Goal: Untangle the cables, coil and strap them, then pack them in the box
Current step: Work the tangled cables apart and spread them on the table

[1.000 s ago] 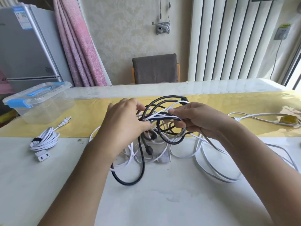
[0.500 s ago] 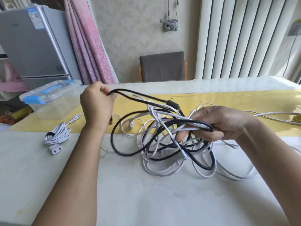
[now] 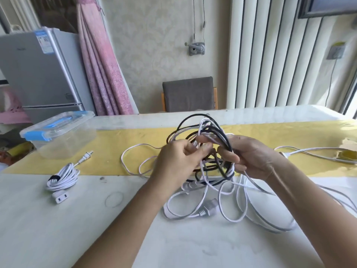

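A tangle of black and white cables (image 3: 210, 132) is lifted above the table's middle. My right hand (image 3: 251, 157) grips a bundle of its black and white loops. My left hand (image 3: 179, 161) is at the tangle's left side, its fingers curled into the strands and pinching them. More white cable loops (image 3: 231, 206) trail from the tangle onto the table, with a white plug (image 3: 207, 211) among them. At the left lies a white cable (image 3: 61, 177) coiled and strapped with a black band. The clear box with a blue-latched lid (image 3: 58, 132) stands at the far left, lid on.
A yellow runner (image 3: 119, 144) crosses the white table (image 3: 58, 229). Another white cord (image 3: 313, 153) runs off to the right edge. A grey chair (image 3: 189, 93) stands behind the table, a fridge (image 3: 38, 74) and pink curtain (image 3: 100, 70) at the left.
My left hand, which had pulled a black strand out to the left, has come back to the tangle. The bundle is gathered more tightly between both hands and held higher.
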A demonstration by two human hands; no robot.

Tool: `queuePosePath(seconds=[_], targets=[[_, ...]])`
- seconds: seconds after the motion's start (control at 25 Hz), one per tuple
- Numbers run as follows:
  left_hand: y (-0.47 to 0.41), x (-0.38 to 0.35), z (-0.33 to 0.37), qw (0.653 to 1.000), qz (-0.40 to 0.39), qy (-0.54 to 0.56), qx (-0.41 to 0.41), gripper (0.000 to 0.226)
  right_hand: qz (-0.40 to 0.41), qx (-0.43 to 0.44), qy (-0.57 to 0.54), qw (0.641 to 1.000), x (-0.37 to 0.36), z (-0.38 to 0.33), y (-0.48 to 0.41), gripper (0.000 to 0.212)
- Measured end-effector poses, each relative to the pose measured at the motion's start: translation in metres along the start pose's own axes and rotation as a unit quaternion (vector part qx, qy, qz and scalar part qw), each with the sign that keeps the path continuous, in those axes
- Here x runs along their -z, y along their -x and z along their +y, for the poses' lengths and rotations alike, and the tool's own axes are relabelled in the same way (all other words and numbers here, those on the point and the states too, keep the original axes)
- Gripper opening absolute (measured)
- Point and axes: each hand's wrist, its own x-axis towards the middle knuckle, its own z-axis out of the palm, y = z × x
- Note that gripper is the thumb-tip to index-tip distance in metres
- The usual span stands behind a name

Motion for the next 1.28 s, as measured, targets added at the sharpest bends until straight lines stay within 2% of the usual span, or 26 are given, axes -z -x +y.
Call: queuePosePath(seconds=[0.04, 0.12, 0.2, 0.28, 0.36, 0.4, 0.48, 0.52, 0.64, 0.76, 0.84, 0.92, 1.0, 1.08, 1.16, 1.2, 1.28], targets=[[-0.003, -0.009, -0.005, 1.0, -0.009, -0.006, -0.006, 0.029, -0.002, 0.005, 0.022, 1.0, 0.0, 0.0, 0.001, 0.033], [-0.009, -0.015, -0.013, 0.998, 0.005, -0.018, -0.059, 0.034, -0.029, 0.002, 0.049, 0.998, 0.001, 0.001, 0.002, 0.036], [-0.015, -0.006, -0.016, 0.993, 0.085, -0.01, -0.085, 0.034, -0.067, -0.003, 0.071, 0.995, 0.003, 0.002, 0.001, 0.038], [-0.021, 0.008, -0.016, 0.981, 0.172, 0.056, -0.067, 0.024, -0.1, -0.011, 0.081, 0.992, 0.006, 0.003, 0.001, 0.04], [-0.025, 0.017, -0.018, 0.977, 0.194, 0.068, -0.055, 0.03, -0.117, -0.03, 0.077, 0.99, 0.011, 0.005, 0.001, 0.037], [-0.026, 0.019, -0.022, 0.979, 0.194, 0.018, -0.065, 0.035, -0.133, -0.041, 0.079, 0.987, 0.014, 0.006, 0.002, 0.04], [-0.029, 0.024, -0.028, 0.977, 0.171, -0.073, -0.101, 0.037, -0.16, -0.07, 0.082, 0.981, 0.019, 0.009, 0.003, 0.049], [-0.028, 0.026, -0.027, 0.978, 0.136, -0.08, -0.136, 0.036, -0.167, -0.083, 0.079, 0.979, 0.021, 0.01, 0.003, 0.05], [-0.02, 0.019, -0.021, 0.971, 0.02, -0.038, -0.237, 0.039, -0.155, -0.086, 0.072, 0.982, 0.024, 0.012, 0.003, 0.032], [-0.012, 0.008, -0.015, 0.972, -0.038, 0.035, -0.227, 0.044, -0.126, -0.066, 0.076, 0.987, 0.024, 0.01, 0.001, 0.025], [-0.011, 0.005, -0.015, 0.969, -0.005, 0.007, -0.248, 0.04, -0.131, -0.053, 0.077, 0.987, 0.024, 0.009, 0.002, 0.031], [-0.014, 0.005, -0.016, 0.953, 0.077, -0.039, -0.291, 0.031, -0.135, -0.054, 0.09, 0.985, 0.022, 0.007, 0.002, 0.036], [-0.014, 0.008, -0.015, 0.946, 0.119, -0.025, -0.299, 0.025, -0.116, -0.046, 0.107, 0.986, 0.021, 0.006, 0.003, 0.037], [-0.013, 0.014, -0.014, 0.949, 0.096, 0.013, -0.299, 0.024, -0.07, -0.038, 0.115, 0.99, 0.023, 0.004, 0.005, 0.034], [-0.01, 0.017, -0.013, 0.953, 0.06, 0.009, -0.298, 0.025, -0.025, -0.032, 0.122, 0.992, 0.023, 0.003, 0.007, 0.016], [-0.01, 0.019, -0.013, 0.956, 0.037, -0.004, -0.29, 0.024, -0.008, -0.033, 0.127, 0.991, 0.021, 0.002, 0.007, 0.015], [-0.01, 0.022, -0.014, 0.967, -0.037, -0.041, -0.247, 0.023, 0.014, -0.042, 0.152, 0.987, 0.017, 0.003, 0.007, 0.03]])
